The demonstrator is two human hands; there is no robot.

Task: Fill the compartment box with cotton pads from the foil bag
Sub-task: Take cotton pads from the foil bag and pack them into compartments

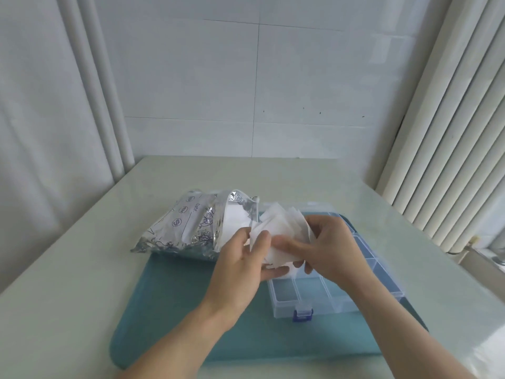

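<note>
A silver foil bag (188,225) lies on its side at the left, its mouth open toward the right with white cotton pads visible inside. A fanned stack of square white cotton pads (281,228) is held above the clear compartment box (308,296), which sits open on a teal mat (169,305). My left hand (246,269) grips the stack's left edge between thumb and fingers. My right hand (325,247) holds the right side, thumb on top. The box compartments I can see hold nothing; my hands hide the rest.
The mat lies on a pale table (68,269) set against a white tiled wall. A white radiator (451,160) stands along the right side and white pipes (103,105) at the left. The box has a blue latch (302,314) at its front edge.
</note>
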